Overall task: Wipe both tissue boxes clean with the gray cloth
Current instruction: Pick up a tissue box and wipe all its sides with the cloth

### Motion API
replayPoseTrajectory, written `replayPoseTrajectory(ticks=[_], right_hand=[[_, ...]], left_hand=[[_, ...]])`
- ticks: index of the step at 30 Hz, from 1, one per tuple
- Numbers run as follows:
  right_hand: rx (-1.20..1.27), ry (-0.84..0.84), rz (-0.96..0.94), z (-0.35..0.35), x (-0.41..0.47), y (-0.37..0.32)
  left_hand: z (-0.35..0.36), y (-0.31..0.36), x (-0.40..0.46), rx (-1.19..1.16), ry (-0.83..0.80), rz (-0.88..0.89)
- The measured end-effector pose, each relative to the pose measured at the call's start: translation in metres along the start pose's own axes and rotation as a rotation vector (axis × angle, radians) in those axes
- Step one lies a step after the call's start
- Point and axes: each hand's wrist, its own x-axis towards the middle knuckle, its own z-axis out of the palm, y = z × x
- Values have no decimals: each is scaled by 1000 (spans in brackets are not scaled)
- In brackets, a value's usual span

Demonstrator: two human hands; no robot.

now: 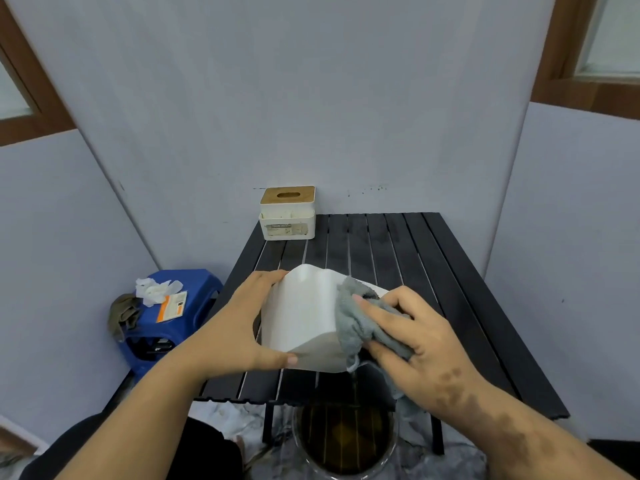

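The centre of the frame is filled by a black slatted table, set against pale grey walls. At the left of the frame, beside the table, a blue plastic stool is seen, loaded with crumpled white tissue, an orange-and-white packet and an olive rag. Below the table's near edge, at the bottom centre, a round container of dark liquid is visible.

Just below the middle of the frame, a plain white tissue box is held tilted above the table. It is gripped by the left hand, with fingers on its far top edge and the thumb curled against its near lower edge. The gray cloth is pressed against the box's right side by the right hand, whose fingers are bunched around it.

At the table's far left corner, above centre, a second white tissue box with a wooden lid is left standing upright, well apart from both hands.
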Motion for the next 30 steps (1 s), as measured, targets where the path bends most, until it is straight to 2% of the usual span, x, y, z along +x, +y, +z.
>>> replayPoseTrajectory(ticks=[5,8,10,12,16,20,26,28,30], right_hand=[[117,-3,150,-5,1,7],[19,68,369,-13,4,26],[-49,103,418,-10,4,28],[-47,101,347,0,7,10],[-52,36,92,23,8,-34],[-122,64,62,17,6,-12],[-150,162,466,-9,-6,56],[-30,129,567,-9,-8,60],[222,127,661,-8,-7,55]], left_hand=[[1,-4,-5,-97,100,16],[2,-6,-8,-129,129,9],[4,-7,-10,-126,145,10],[7,-7,-10,-118,157,17],[15,-7,-7,-29,128,59],[20,-9,-3,-26,145,68],[15,-23,-5,-63,169,3],[14,-25,-6,-62,158,8],[14,-24,-6,-58,157,11]])
